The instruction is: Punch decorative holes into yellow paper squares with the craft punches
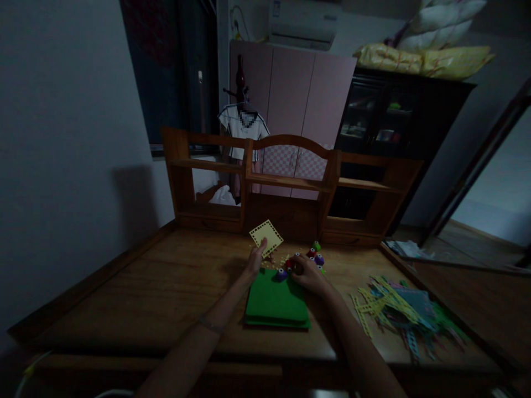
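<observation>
My left hand (256, 263) pinches a pale yellow square of paper (269, 234) near its lower corner, thumb on top. Small shapes are cut out along the paper's edges. To the right, my right hand (307, 273) has its fingers curled round a small red craft punch (289, 265). A purple craft punch (281, 274) sits at the far edge of a stack of green sheets (277, 298), which lies between my forearms. More punches stand just beyond my right hand: a green one (317, 246), another purple one (319, 259) and others partly hidden.
Tiny yellow paper bits (269, 264) are scattered behind the green stack. A heap of punched paper strips (392, 304) in several colours lies at the table's right. A wooden shelf unit (290, 180) closes off the back of the table (166, 282). The room is dim.
</observation>
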